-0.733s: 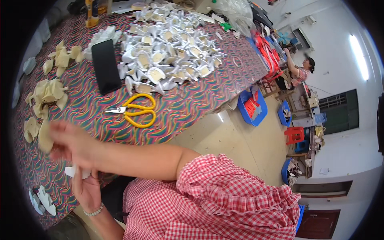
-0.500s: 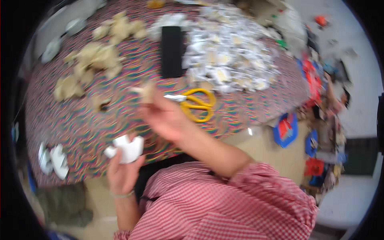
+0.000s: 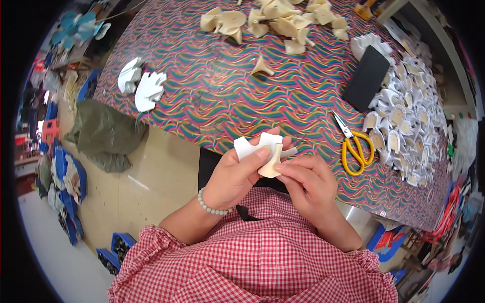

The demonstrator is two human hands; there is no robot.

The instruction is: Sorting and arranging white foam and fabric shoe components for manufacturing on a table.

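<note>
My left hand [image 3: 233,174], with a beaded bracelet at the wrist, grips a white cut-out piece [image 3: 244,147] by the table's near edge. Its thumb presses on that piece, and the fingers are partly hidden behind it. A cream curved piece with a narrow stem [image 3: 271,167] lies against the white piece. My right hand [image 3: 309,184] pinches the cream piece at its lower right side. A single cream piece [image 3: 262,67] of similar shape rests on the patterned tabletop beyond my hands.
Yellow-handled scissors [image 3: 357,154] lie to the right, below a black flat rectangular object [image 3: 366,78]. A large heap of white pieces with cream insides [image 3: 401,118] spreads beside them. Several cream pieces [image 3: 285,22] lie at the far side. Stacks of white cut-outs [image 3: 150,91] sit at left.
My view has swung, so the table appears turned. My right hand has come from over the table to my left hand, bringing the cream piece against the white one.
</note>
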